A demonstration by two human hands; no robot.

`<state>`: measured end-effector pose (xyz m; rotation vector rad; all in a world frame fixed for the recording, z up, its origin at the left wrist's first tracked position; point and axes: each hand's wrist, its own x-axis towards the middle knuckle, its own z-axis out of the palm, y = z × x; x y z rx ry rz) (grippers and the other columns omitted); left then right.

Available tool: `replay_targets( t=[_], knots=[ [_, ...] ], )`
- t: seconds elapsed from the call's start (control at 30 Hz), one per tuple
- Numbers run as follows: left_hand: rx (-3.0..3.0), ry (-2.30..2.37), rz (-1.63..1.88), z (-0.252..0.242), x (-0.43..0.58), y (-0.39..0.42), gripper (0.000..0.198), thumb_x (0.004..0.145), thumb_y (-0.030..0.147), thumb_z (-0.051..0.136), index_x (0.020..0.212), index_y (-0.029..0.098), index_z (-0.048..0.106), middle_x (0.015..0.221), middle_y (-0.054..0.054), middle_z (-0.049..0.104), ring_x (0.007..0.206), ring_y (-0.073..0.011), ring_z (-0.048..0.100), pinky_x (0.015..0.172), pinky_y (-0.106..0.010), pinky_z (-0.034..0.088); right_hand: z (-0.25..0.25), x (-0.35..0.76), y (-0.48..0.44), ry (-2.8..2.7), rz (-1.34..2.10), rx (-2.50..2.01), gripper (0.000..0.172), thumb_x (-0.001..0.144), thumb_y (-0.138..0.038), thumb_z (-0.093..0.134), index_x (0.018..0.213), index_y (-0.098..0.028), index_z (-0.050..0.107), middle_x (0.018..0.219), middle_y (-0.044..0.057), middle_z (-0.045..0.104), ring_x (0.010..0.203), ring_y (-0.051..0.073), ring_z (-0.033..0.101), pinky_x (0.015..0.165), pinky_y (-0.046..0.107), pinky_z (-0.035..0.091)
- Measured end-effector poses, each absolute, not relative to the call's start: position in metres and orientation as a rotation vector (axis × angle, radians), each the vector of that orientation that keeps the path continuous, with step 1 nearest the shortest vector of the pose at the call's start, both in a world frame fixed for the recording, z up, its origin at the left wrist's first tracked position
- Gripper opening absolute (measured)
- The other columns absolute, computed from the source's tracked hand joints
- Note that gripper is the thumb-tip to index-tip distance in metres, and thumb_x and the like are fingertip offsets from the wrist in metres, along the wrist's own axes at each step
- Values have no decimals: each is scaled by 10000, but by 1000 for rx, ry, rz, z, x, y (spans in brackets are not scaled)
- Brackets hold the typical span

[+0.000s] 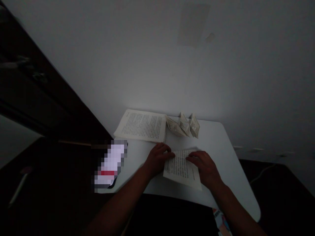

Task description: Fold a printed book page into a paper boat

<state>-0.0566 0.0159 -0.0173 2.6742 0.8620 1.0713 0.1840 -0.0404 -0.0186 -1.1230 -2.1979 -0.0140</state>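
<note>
A printed sheet of paper (180, 170) lies between my hands near the front of the white table, its near edge reaching toward me. My left hand (157, 159) grips its left upper side, thumb on top and fingers curled. On the right upper side, my right hand (202, 165) pinches the same sheet between thumb and fingers. The far edge of the sheet looks bent or folded over. Just beyond it stand three folded paper boats (185, 125) made of printed pages. Left of them rests a stack of printed pages or a book (142, 126).
The white table (216, 137) stands against a grey wall. A phone (110, 164) with a blurred screen sits at its left edge. A dark door (36, 75) is at the left. Below the front edge, a colourful printed item (222, 223) shows beside my right forearm.
</note>
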Motion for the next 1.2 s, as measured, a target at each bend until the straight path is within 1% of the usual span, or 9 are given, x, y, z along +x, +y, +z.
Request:
replay_targets(
  t=[0.17, 0.3, 0.47, 0.7, 0.83, 0.93, 1.03, 1.13, 1.2],
  knots=[
    [2750, 804, 849, -11, -59, 11, 197, 794, 270, 593, 983, 237, 639, 945, -53, 596, 895, -181, 502, 822, -352, 382, -16, 186, -51, -2268, -70, -1207, 375, 771, -90, 516, 1115, -218, 588, 1136, 106, 563, 1066, 259, 488, 887, 465, 398],
    [2784, 740, 750, -6, -64, 0, 220, 775, 299, 604, 985, 238, 629, 959, -55, 600, 886, -178, 512, 786, -330, 380, -16, 186, -64, -2279, -81, -1197, 377, 773, -102, 534, 1119, -244, 581, 1179, 93, 556, 1106, 260, 472, 901, 470, 383],
    [2817, 708, 683, -6, -67, -7, 187, 791, 292, 581, 960, 225, 624, 965, -60, 604, 900, -187, 516, 783, -330, 372, -22, 185, -70, -2324, -34, -1167, 323, 796, -123, 531, 1090, -235, 602, 1141, 90, 590, 1082, 248, 505, 889, 454, 386],
    [2830, 876, 631, -10, -60, -1, 227, 799, 216, 558, 1022, 195, 598, 1005, -84, 589, 939, -210, 505, 821, -366, 372, -20, 188, -47, -2365, -4, -1302, 409, 820, -75, 428, 1182, -209, 564, 1251, 111, 556, 1211, 247, 447, 957, 468, 345],
    [2815, 918, 637, -11, -63, -2, 198, 781, 202, 562, 972, 189, 612, 966, -83, 589, 898, -210, 506, 793, -360, 378, -16, 188, -43, -2376, 13, -1284, 417, 802, -65, 413, 1173, -185, 560, 1274, 128, 537, 1247, 251, 412, 990, 508, 304],
    [2818, 907, 629, -12, -66, -4, 216, 764, 261, 589, 967, 189, 613, 951, -83, 584, 883, -215, 502, 775, -357, 379, -16, 188, -50, -2394, -8, -1197, 382, 798, -118, 460, 1150, -212, 573, 1259, 112, 553, 1251, 253, 408, 1015, 528, 256],
    [2821, 918, 632, -12, -65, -5, 212, 755, 262, 594, 953, 192, 620, 939, -80, 583, 873, -218, 500, 765, -357, 378, -18, 190, -58, -2414, 25, -1158, 427, 749, -190, 530, 1172, -235, 559, 1290, 94, 529, 1259, 272, 394, 1027, 539, 224],
    [2814, 939, 652, -14, -63, -5, 176, 751, 241, 591, 914, 190, 632, 905, -78, 586, 855, -211, 503, 750, -352, 380, -20, 191, -62, -2409, 86, -1202, 494, 697, -183, 551, 1189, -230, 547, 1325, 96, 494, 1261, 282, 389, 1025, 537, 222],
    [2793, 944, 682, -15, -62, -4, 160, 745, 242, 600, 891, 190, 639, 883, -74, 590, 842, -204, 506, 740, -346, 381, -20, 191, -60, -2378, 96, -1238, 458, 708, -153, 540, 1159, -230, 565, 1311, 96, 507, 1251, 271, 406, 1016, 526, 240]
  ],
)
